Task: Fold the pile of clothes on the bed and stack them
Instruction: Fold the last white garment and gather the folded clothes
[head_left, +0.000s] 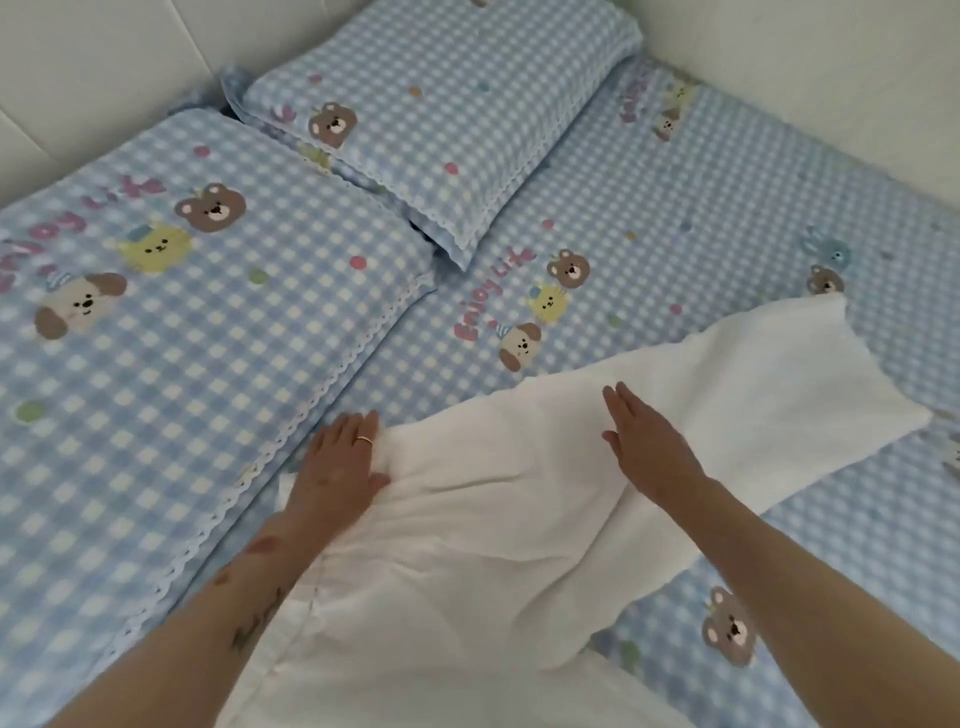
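A white garment (519, 519) lies spread over the blue checked bed sheet (727, 208), reaching from the bottom edge of the view up to the right. One flap of it points far right and looks lifted. My left hand (340, 462), with a ring on one finger, rests on the garment's left edge, fingers curled over the cloth. My right hand (644, 441) lies flat on the middle of the white cloth, fingers straight and apart. More white fabric bunches near my body at the bottom of the view.
A large checked pillow (182, 312) with animal prints lies at the left, touching the garment's left side. A second pillow (431, 104) rests behind it by the white headboard (78, 78). A white wall (831, 78) borders the bed at the right.
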